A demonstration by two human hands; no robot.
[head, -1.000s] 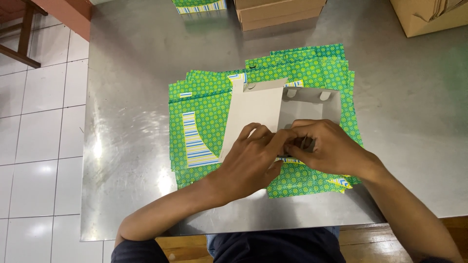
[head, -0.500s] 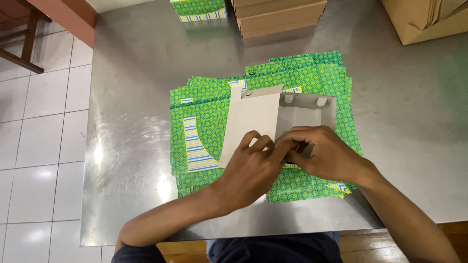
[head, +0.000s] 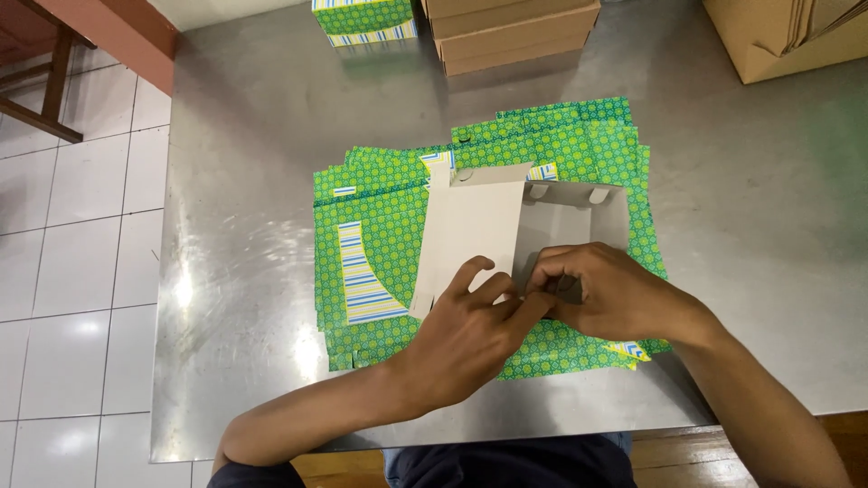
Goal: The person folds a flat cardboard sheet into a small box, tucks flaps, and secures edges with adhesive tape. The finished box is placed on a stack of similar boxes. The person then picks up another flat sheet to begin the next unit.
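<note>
Together, both hands are working at the near edge of a half-folded grey cardboard box (head: 488,226). The left hand (head: 470,339) is pinching the box's near flap between thumb and forefinger, while the right hand (head: 606,294) is curling its fingers over the same edge, gripping the wall. The box is lying plain side up on a spread stack of flat green patterned box blanks (head: 389,244), middle of the steel table (head: 244,181). Farther off, a folded green box (head: 363,18) and brown cartons (head: 511,32) are sitting at the far edge.
</note>
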